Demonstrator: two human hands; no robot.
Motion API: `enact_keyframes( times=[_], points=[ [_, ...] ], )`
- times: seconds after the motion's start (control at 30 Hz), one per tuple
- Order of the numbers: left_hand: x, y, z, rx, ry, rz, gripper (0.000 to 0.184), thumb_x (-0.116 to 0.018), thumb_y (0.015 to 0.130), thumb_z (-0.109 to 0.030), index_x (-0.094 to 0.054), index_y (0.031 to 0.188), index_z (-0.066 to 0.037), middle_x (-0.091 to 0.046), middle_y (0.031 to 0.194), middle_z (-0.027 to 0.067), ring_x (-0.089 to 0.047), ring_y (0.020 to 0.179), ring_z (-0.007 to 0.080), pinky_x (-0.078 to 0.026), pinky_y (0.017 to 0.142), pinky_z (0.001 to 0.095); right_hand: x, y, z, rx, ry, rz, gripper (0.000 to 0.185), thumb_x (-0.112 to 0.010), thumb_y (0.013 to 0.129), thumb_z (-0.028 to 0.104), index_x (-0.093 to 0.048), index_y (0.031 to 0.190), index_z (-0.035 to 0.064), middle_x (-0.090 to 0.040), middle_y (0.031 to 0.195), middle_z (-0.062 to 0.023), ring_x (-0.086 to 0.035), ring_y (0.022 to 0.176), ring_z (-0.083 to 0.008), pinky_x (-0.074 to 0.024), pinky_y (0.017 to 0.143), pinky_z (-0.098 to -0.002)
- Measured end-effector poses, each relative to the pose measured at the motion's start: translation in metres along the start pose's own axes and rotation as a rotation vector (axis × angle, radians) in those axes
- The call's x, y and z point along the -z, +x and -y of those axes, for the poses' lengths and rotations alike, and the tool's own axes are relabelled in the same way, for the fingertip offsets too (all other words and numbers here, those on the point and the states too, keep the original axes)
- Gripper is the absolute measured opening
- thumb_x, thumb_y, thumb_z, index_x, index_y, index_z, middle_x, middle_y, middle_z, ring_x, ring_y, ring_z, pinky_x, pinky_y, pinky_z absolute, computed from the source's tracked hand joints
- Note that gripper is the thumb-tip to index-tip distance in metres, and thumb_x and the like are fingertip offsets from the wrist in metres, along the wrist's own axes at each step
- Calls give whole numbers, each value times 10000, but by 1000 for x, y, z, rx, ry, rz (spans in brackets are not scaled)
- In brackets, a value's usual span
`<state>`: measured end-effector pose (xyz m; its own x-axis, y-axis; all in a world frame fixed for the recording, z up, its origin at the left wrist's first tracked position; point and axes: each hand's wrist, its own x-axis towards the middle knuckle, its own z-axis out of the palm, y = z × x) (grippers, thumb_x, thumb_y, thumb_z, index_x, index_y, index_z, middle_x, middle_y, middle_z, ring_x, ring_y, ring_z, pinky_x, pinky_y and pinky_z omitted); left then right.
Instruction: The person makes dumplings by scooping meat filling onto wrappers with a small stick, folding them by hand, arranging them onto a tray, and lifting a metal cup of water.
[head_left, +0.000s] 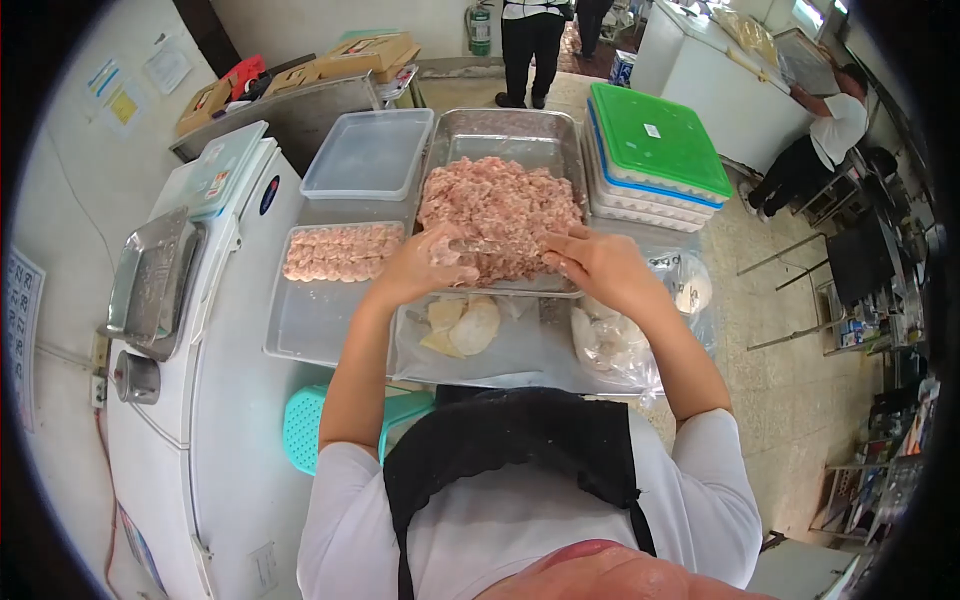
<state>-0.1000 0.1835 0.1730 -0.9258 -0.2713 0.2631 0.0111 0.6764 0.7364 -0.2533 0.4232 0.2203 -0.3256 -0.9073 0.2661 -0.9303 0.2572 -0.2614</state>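
Note:
A heap of ground meat (500, 200) fills much of a deep metal tray (510, 125) in front of me. My left hand (425, 265) is at the near left of the heap, thumb and fingers apart, the fingertips partly lost against the meat. At the near right, my right hand (595, 262) reaches over the tray's rim with its fingers stretched out, touching the meat. Left of my left hand, a plastic tray (310, 315) holds rows of meat-filled dumplings (342, 252). Round pale dough wrappers (473, 325) lie below the metal tray. A clear plastic bag (605, 345) with pale contents lies by my right forearm.
Stacked trays with a green lid (660, 140) stand at the right. An empty translucent tray (367, 155) sits at the back left. A white chest freezer (245, 400) flanks the table, with a turquoise stool (305, 425) beside it. Other people stand farther back.

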Motion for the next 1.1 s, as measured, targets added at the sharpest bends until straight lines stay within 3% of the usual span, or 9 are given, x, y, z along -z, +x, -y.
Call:
enact_keyframes(
  times=[0.1,0.2,0.33,0.5,0.7,0.83,0.93,1.07,1.1],
  points=[
    [-6,-2,-8,20,-113,-26,482,-819,684,-231,-613,1078,-45,-656,975,104,-615,917,223,-475,838,334,4,-6,-13,96,185,-93,316,-593,895,266,-626,1139,69,-664,991,-168,-634,892,-358,-516,752,-421],
    [-7,-4,-13,-22,-131,81,457,-812,695,-267,-624,1040,-33,-664,964,116,-622,903,236,-479,825,347,-23,-7,-6,45,256,156,299,-592,896,268,-633,1125,81,-656,1012,-176,-631,892,-372,-515,765,-421],
    [-7,-11,-12,124,6,62,429,-813,699,-278,-631,998,-29,-666,914,114,-622,868,232,-478,810,346,-7,0,-4,69,137,91,292,-592,894,262,-633,1124,87,-647,1040,-177,-628,901,-375,-511,777,-427],
    [6,-13,-1,69,-165,28,450,-830,679,-258,-613,1007,-38,-650,947,87,-600,912,201,-463,824,322,-23,1,25,15,70,95,270,-573,905,271,-638,1111,108,-643,893,-162,-626,825,-357,-496,750,-459],
    [40,-38,25,-45,-243,-55,458,-842,665,-233,-616,1018,-46,-657,955,74,-586,940,174,-450,840,314,4,20,48,73,229,-93,287,-545,926,259,-632,1109,56,-652,985,-187,-625,888,-371,-495,766,-443],
    [73,-59,43,-13,-194,-47,481,-841,666,-254,-619,1035,-39,-654,951,79,-589,925,177,-454,820,314,-38,39,102,-49,196,244,340,-518,942,260,-604,1138,-5,-635,1056,-236,-610,986,-381,-483,831,-420],
    [88,-80,75,117,-110,-131,483,-832,680,-260,-608,1046,-36,-641,977,87,-590,914,175,-460,796,307,-79,46,103,-32,358,193,341,-530,938,257,-602,1134,-12,-632,1074,-241,-605,998,-388,-479,843,-416],
    [122,-119,137,177,-124,-117,500,-820,686,-279,-587,1056,-37,-617,985,113,-585,909,197,-458,790,324,-96,29,97,-187,479,67,353,-577,928,225,-582,1174,-28,-644,1049,-231,-641,968,-311,-476,833,-346],
    [125,-132,167,252,-142,-90,509,-818,685,-285,-581,1061,-37,-615,986,122,-587,915,212,-458,801,333,-103,18,90,-247,478,34,342,-570,940,210,-580,1186,-28,-668,925,-139,-630,831,-208,-474,742,-297]
  ],
)
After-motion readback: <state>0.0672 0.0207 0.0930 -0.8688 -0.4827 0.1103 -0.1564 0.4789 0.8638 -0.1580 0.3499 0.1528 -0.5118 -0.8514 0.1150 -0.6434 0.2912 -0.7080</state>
